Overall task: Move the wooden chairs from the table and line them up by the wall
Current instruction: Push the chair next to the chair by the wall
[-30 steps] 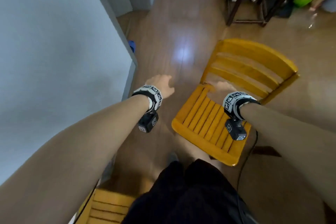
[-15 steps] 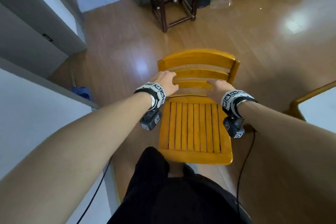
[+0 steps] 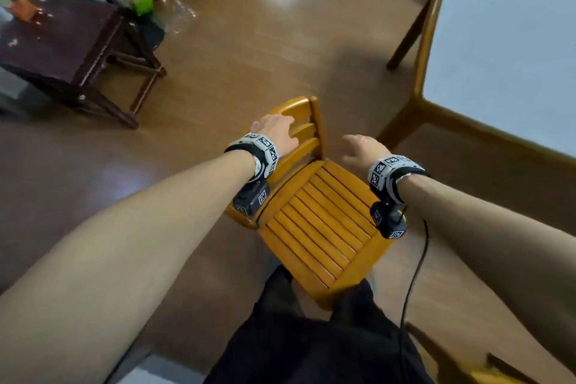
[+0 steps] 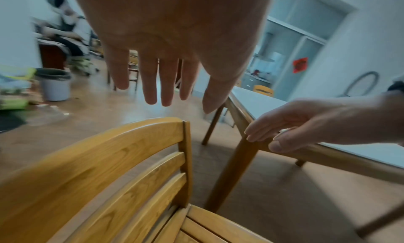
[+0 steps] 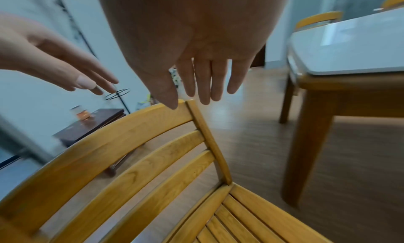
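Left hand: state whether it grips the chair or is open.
Open: left hand has straight, spread fingers above the chair backrest, nothing held.

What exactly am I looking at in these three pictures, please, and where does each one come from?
No robot here: a person wears one camera on the head and one on each wrist. The head view looks down along both forearms at a yellow wooden chair standing on the wood floor beside a pale-topped table. A dark stool stands farther off. The left wrist view looks along the left hand, the right wrist view along the right hand. Both hands have straight fingers above the chair's backrest and hold nothing; from the wrist views neither seems to touch the chair.
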A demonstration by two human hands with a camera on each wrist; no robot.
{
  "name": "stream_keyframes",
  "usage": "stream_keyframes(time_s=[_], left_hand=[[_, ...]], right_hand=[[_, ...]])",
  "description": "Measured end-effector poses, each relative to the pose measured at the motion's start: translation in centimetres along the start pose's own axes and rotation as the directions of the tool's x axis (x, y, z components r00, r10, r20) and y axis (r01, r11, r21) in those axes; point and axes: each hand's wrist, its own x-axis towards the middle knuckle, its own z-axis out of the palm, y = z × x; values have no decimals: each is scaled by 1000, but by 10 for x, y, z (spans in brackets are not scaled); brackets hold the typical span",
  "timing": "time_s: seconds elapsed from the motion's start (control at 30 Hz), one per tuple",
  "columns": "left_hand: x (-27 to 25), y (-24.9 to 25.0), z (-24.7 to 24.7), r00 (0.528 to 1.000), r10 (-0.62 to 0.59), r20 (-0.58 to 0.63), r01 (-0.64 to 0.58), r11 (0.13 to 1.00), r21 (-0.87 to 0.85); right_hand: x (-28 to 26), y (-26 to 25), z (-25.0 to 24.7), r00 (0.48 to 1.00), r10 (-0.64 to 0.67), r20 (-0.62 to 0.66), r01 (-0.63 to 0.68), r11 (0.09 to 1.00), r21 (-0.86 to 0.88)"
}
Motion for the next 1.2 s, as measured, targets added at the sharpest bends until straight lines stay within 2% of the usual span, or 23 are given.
stream_keyframes(time_s=[0.13, 0.27, 0.43, 0.57, 0.87, 1.0, 1.2], left_hand=[[15, 27, -7, 975, 215, 53, -220, 968, 118], [19, 64, 3, 921, 372, 118, -388, 905, 173], [-2, 105, 24, 814, 544, 205, -580, 778, 240], [-38, 110, 45, 713, 648, 267, -701, 666, 255], [-103, 39, 51, 541, 767, 346, -837, 452, 307], [-120, 14, 44, 479, 785, 394, -873, 378, 308], [-109, 9, 30, 352, 808, 472, -930, 245, 275]], right_hand=[[-51, 17, 10, 977, 213, -31, -208, 971, 120], [-106, 28, 27, 911, 409, -48, -390, 894, 222], [-173, 26, 73, 804, 593, -38, -546, 763, 347], [-219, -2, 114, 699, 715, -25, -630, 632, 451], [-283, -135, 182, 482, 875, -30, -656, 384, 650], [-287, -188, 197, 399, 917, 9, -657, 279, 700], [-262, -229, 199, 261, 962, 77, -664, 121, 738]])
